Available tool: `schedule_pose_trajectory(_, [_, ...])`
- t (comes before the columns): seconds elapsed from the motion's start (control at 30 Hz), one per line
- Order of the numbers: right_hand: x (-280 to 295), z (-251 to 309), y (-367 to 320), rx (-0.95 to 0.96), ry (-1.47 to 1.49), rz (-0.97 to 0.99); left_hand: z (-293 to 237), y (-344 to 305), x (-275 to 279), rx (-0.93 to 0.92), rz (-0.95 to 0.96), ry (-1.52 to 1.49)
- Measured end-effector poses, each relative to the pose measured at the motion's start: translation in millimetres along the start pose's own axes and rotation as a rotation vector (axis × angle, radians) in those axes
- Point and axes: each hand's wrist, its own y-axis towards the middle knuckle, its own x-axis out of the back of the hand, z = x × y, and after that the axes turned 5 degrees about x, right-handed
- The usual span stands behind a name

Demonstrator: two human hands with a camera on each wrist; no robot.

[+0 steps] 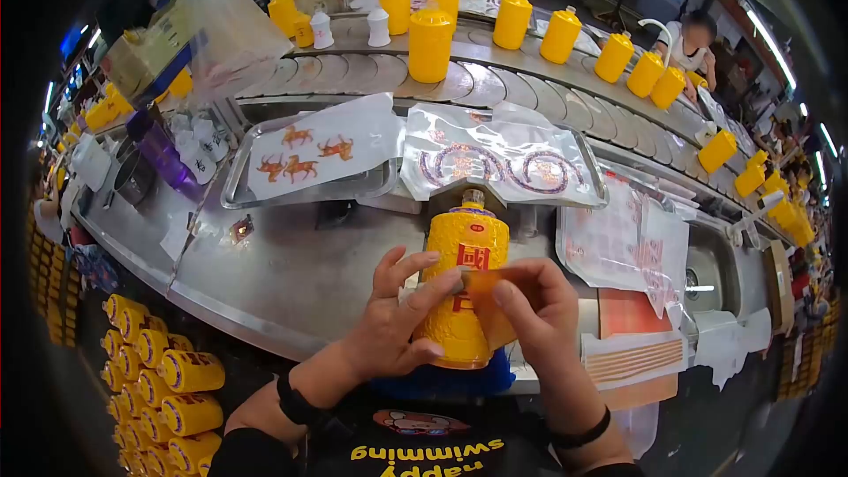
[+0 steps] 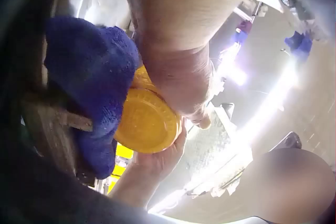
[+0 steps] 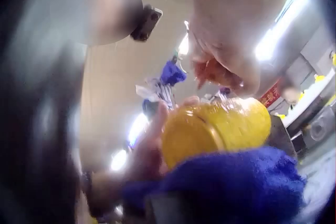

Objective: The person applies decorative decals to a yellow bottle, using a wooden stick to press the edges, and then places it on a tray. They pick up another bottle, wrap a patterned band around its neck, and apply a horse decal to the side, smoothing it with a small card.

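Observation:
A yellow bottle [image 1: 452, 322] with red characters lies with its clear neck pointing away, its base over a blue towel [image 1: 496, 377]. My left hand [image 1: 384, 314] lies along its left side, fingers spread, thumb low on the bottle. At the bottle's front, my right hand [image 1: 543, 314] pinches a thin, flat orange piece [image 1: 492, 314] between thumb and fingers. The left index fingertip reaches the piece's upper left edge. In the left wrist view the bottle's round base [image 2: 147, 124] shows beside the towel [image 2: 94, 71]. The right wrist view shows the bottle [image 3: 244, 127] above the towel.
Behind the bottle are a tray with a decal sheet [image 1: 305, 152] and another sheet with ring patterns [image 1: 508, 159]. More sheets [image 1: 618, 238] lie at right, near a sink [image 1: 711, 278]. Yellow bottles [image 1: 430, 49] line a conveyor; many more [image 1: 190, 371] are stacked lower left.

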Motion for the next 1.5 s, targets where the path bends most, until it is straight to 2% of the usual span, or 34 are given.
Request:
schedule_pose_trajectory(0.1, [5, -38, -5, -0.028, 0.099, -0.184, 11, -7, -5, -0.021, 0.025, 0.012])
schedule_pose_trajectory(0.3, [21, -64, -16, -0.104, 0.248, -0.24, 9, 11, 10, -0.07, 0.087, 0.083])
schedule_pose_trajectory(0.4, [20, -63, -17, -0.096, 0.226, -0.249, 3, 37, 22, -0.172, 0.246, 0.214])
schedule_pose_trajectory(0.57, [22, -55, -20, -0.082, 0.198, -0.242, -5, 26, 15, -0.337, 0.311, 0.268])
schedule_pose_trajectory(0.77, [31, -53, -22, 0.05, 0.019, -0.265, -15, 8, 17, -0.366, 0.304, 0.243])
schedule_pose_trajectory(0.83, [25, -28, -14, 0.209, -0.004, -0.234, -12, 0, 15, -0.352, 0.252, 0.217])
schedule_pose_trajectory(0.9, [21, -1, 0, 0.471, -0.533, -0.108, -7, -15, 13, -0.303, 0.202, 0.171])
schedule_pose_trajectory(0.93, [19, 8, 10, 0.664, -0.722, -0.02, -6, -25, 10, -0.276, 0.177, 0.145])
schedule_pose_trajectory(0.97, [16, 15, 18, 0.862, -0.909, 0.076, -10, -33, 4, -0.129, 0.106, 0.127])
schedule_pose_trajectory(1.0, [11, 21, 18, 0.879, -0.991, 0.217, -14, -39, -2, 0.014, 0.031, 0.111])
schedule_pose_trajectory(1.03, [5, 34, 13, 0.788, -1.051, 0.363, -14, -43, -6, 0.156, -0.047, 0.092])
schedule_pose_trajectory(1.07, [1, 51, 17, 0.706, -0.975, 0.521, -11, -48, -7, 0.213, 0.06, 0.2])
schedule_pose_trajectory(1.1, [-2, 61, 22, 0.611, -0.889, 0.68, -11, -49, -7, 0.214, 0.08, 0.213])
schedule_pose_trajectory(1.17, [-5, 51, 55, 0.42, -0.887, 0.857, -13, -45, -4, 0.212, 0.134, 0.243])
schedule_pose_trajectory(1.2, [-9, 43, 74, 0.437, -0.849, 0.756, -15, -43, -3, 0.212, 0.144, 0.266])
schedule_pose_trajectory(1.23, [-13, 35, 88, 0.524, -0.798, 0.542, -16, -45, -3, 0.209, 0.142, 0.268])
schedule_pose_trajectory(1.3, [-10, 41, 92, 0.92, -1.279, 0.28, -13, -47, -4, 0.2, 0.141, 0.265])
schedule_pose_trajectory(1.37, [-7, 29, 53, 0.897, -1.179, 0.475, -9, -51, -5, 0.21, 0.139, 0.21])
schedule_pose_trajectory(1.4, [-6, 39, 29, 0.928, -1.173, 0.647, -5, -51, -7, 0.215, 0.137, 0.183])
schedule_pose_trajectory(1.43, [-6, 53, 14, 0.716, -0.899, 0.791, -3, -50, -9, 0.214, 0.124, 0.166])
schedule_pose_trajectory(1.5, [6, 49, 20, 0.514, -0.405, 0.893, -3, -53, -10, 0.217, 0.127, 0.132])
